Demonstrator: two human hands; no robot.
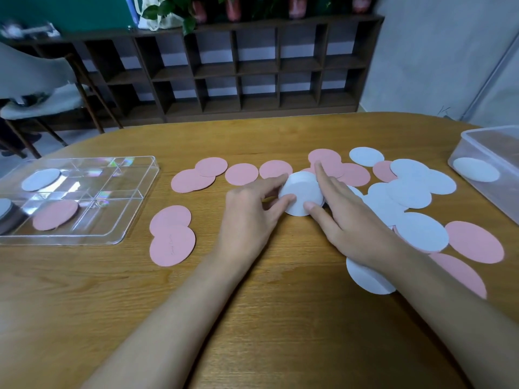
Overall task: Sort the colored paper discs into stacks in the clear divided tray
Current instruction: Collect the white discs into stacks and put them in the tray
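My left hand and my right hand both grip a small stack of white discs at the table's middle, fingers on its edges. Pink discs lie in a row behind my hands, and two more overlap at front left. White discs and pink ones are piled to the right, partly under my right forearm. The clear divided tray sits at left with a white disc in a far compartment and a pink disc in a near one.
A clear plastic box with one white disc inside stands at the far right edge. A dark round object sits in the tray's left end. Beyond the wooden table are a dark shelf unit and a chair.
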